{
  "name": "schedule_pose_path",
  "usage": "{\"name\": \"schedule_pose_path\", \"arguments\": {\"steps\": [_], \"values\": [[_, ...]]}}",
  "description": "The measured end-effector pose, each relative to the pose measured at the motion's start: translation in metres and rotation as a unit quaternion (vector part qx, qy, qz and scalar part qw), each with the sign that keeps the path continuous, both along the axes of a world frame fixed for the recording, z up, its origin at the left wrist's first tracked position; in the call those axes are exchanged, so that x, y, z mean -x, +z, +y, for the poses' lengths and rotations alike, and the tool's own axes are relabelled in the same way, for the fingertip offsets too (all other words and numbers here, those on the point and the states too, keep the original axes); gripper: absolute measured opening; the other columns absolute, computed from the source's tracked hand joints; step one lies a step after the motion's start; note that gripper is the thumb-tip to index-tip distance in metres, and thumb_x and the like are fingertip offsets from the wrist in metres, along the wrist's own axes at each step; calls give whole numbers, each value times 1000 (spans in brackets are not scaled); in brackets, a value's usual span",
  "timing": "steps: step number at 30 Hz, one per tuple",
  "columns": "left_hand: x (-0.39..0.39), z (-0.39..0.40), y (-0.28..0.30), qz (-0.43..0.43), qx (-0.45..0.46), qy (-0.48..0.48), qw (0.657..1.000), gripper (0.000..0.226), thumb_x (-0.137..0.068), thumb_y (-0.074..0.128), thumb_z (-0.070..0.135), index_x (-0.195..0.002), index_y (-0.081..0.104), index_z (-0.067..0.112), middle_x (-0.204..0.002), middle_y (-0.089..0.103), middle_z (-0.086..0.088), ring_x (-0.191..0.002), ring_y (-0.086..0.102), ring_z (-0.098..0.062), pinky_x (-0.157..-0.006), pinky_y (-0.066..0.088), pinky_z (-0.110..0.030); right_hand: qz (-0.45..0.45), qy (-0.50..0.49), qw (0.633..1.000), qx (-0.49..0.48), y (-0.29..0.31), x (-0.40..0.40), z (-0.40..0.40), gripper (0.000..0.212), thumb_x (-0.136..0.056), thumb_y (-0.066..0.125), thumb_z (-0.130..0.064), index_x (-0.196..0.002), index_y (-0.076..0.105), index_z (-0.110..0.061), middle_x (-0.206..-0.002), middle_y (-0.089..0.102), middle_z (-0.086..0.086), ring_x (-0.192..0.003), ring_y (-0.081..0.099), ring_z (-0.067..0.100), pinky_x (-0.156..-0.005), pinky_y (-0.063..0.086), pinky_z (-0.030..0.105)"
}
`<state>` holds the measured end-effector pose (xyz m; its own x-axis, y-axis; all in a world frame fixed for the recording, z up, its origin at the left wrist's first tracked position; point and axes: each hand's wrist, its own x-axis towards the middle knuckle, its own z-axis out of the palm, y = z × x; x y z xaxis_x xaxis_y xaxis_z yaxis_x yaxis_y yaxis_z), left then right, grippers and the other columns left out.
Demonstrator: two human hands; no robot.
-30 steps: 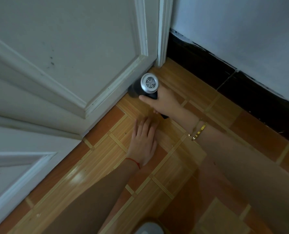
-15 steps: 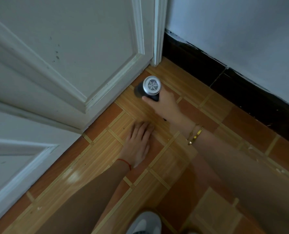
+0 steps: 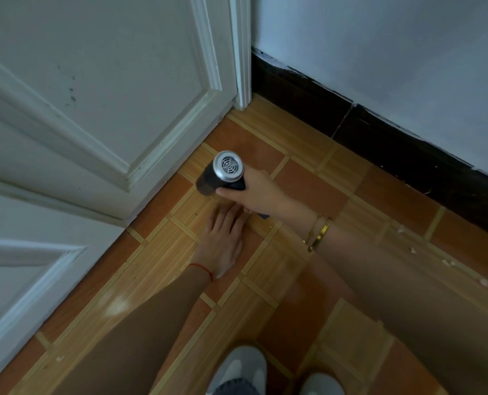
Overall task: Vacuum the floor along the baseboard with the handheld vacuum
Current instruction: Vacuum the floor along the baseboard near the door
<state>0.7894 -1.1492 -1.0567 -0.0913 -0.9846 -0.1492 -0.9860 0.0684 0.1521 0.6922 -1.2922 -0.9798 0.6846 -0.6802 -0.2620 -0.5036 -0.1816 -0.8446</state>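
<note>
- Wrapped tight around the little vacuum [image 3: 221, 173], my right hand [image 3: 258, 195] holds it with its nose down on the floor [image 3: 308, 181], close to the white door [image 3: 94, 95].
- My left hand [image 3: 223, 243] lies flat and open on the floor, holding nothing, just beside the vacuum.
- White crumbs [image 3: 413, 249] sit far off by the dark baseboard [image 3: 393, 138]. I think I could miss them if I stay here.
- My left fingers are close, so the nose could bump them.

Red string [image 3: 201, 268] on left wrist; 2 gold bracelets [image 3: 318, 233] on right; grey-white shoes [image 3: 238, 369].
</note>
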Motion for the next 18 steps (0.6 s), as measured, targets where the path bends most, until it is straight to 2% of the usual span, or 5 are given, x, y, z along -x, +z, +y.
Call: {"name": "schedule_pose_path", "arguments": {"steps": [4,8,11,14,18], "values": [[2,-3,1,-5,3,9,1000,55,-97,30,32,-148,34,12,-149,39,-13,-140,34,-33,-117,23,-56,16,-109,992,59,-1,19,-20,62,-81,72,-40,-133,49,-17,-123,64,-1,-114,59,15,-94,49,30],[7,-13,2,3,29,40,999,49,-97,31,32,-140,41,12,-140,46,-11,-132,42,-31,-115,25,-54,12,-221,971,87,2,45,-33,62,-83,71,-38,-135,45,-18,-126,62,0,-113,59,18,-91,50,33],[15,-27,2,7,39,38,999,52,-95,34,32,-143,40,10,-142,44,-13,-134,40,-33,-114,26,-55,7,-221,974,58,-1,58,-36,63,-82,71,-39,-135,44,-20,-121,63,1,-100,66,26,-82,57,41],[28,-44,3,30,42,61,997,53,-96,30,33,-144,38,10,-145,41,-14,-137,37,-32,-115,24,-56,2,-239,969,62,-4,69,-40,62,-82,71,-39,-135,46,-20,-120,65,0,-98,67,24,-82,57,37],[41,-61,-1,51,61,85,993,48,-99,34,30,-143,38,11,-146,40,-13,-138,35,-30,-117,20,-56,25,-321,940,116,-3,91,-56,63,-86,68,-38,-138,42,-14,-129,61,3,-116,58,20,-84,42,21]]}}
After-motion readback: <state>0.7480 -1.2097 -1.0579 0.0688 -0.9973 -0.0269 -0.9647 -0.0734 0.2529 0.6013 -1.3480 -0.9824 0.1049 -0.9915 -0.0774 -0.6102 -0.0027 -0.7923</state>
